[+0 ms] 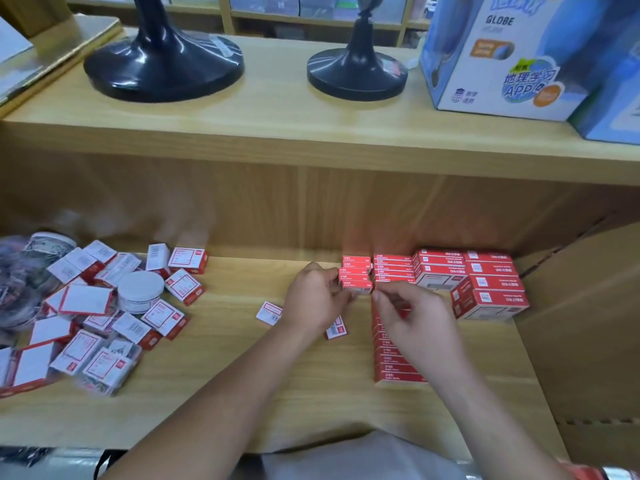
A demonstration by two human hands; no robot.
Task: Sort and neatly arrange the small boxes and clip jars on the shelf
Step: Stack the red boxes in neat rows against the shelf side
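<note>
On the lower wooden shelf (pixel 242 393) my left hand (pixel 315 299) presses against the left side of a short stack of small red boxes (pixel 356 273) at the back. My right hand (pixel 412 317) hovers just right of it, fingers pinched together over a long row of red boxes (pixel 394 362); whether it pinches anything I cannot tell. Larger red boxes (pixel 485 282) are stacked at the back right. A loose heap of red and white boxes (pixel 104 320) lies at the left around a round white-lidded clip jar (pixel 140 291). Two single boxes (pixel 269 312) lie near my left wrist.
Clear jars of clips (pixel 20 271) crowd the far left edge. A cardboard panel (pixel 588 323) walls the right side. The upper shelf carries two black stands (pixel 162 60) and a blue globe box (pixel 502 53).
</note>
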